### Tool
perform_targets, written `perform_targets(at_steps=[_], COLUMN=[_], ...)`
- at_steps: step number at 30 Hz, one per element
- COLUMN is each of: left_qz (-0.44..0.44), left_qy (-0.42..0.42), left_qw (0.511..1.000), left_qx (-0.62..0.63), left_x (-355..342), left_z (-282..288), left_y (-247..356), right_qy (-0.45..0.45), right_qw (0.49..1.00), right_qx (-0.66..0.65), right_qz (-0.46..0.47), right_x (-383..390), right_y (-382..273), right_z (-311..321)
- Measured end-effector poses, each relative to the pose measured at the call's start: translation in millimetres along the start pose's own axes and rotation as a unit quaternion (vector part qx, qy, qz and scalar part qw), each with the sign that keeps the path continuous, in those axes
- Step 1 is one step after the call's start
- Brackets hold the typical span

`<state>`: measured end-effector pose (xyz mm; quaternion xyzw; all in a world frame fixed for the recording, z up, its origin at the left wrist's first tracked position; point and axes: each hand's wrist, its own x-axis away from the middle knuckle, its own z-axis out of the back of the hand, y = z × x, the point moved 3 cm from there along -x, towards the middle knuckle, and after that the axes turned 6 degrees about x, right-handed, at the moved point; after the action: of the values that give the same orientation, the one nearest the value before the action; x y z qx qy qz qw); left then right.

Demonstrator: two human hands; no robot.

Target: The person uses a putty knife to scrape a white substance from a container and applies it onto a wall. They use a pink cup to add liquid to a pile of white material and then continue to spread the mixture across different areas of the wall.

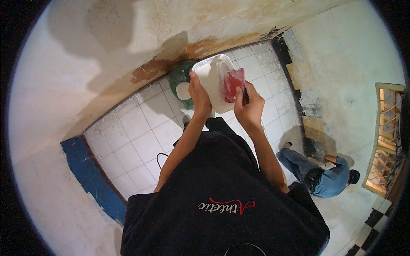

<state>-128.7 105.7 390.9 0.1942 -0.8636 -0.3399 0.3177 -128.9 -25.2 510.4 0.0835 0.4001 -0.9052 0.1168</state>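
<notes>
i've got tub (208,79) in l hand (199,94), scraper (233,86) in r hand (250,105)
l hand grips tub's left side, r hand's closed on scraper by tub's right edge, both above floor (147,117). if my l grip loosens, tub could prob slip; if scraper tilts, bits might drop. tub's white w/ rounded corners; scraper's red, smeared white.

Two hands (200,96) (250,106), one tray (208,83), one scraper (233,86) — one green bag (180,71), seemingly.

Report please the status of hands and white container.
Left hand holding white container. Right hand gripping red scraper at container's right side. No obstruction visible at hands.
</notes>
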Motion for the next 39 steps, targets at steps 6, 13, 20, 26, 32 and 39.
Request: perform_targets(at_steps=[6, 13, 20, 26, 32, 39], left_qz=[0.032, 0.029, 0.021, 0.029, 0.015, 0.026], left_qy=[-0.048, -0.031, -0.029, -0.051, -0.027, -0.039], left_qw=[0.998, 0.999, 0.999, 0.998, 1.0, 0.999], left_qx=[0.035, 0.014, -0.004, 0.014, -0.002, 0.019], left_x=[-4, 4, 0, -1, 4, 6], left_z=[7, 6, 11, 12, 11, 8], left_y=[-11, -5, -5, -7, 2, 2], right_qy=[-0.097, -0.11, -0.101, -0.128, -0.098, -0.09], right_qw=[0.994, 0.992, 0.992, 0.989, 0.993, 0.989], right_qx=[0.022, 0.008, -0.02, -0.003, -0.012, -0.017], right_qz=[0.04, 0.054, 0.078, 0.069, 0.068, 0.113], right_x=[-24, -24, -19, -15, -14, -12], right_y=[0, -4, -8, -5, -12, -13], right_z=[-24, -24, -31, -35, -33, -36])
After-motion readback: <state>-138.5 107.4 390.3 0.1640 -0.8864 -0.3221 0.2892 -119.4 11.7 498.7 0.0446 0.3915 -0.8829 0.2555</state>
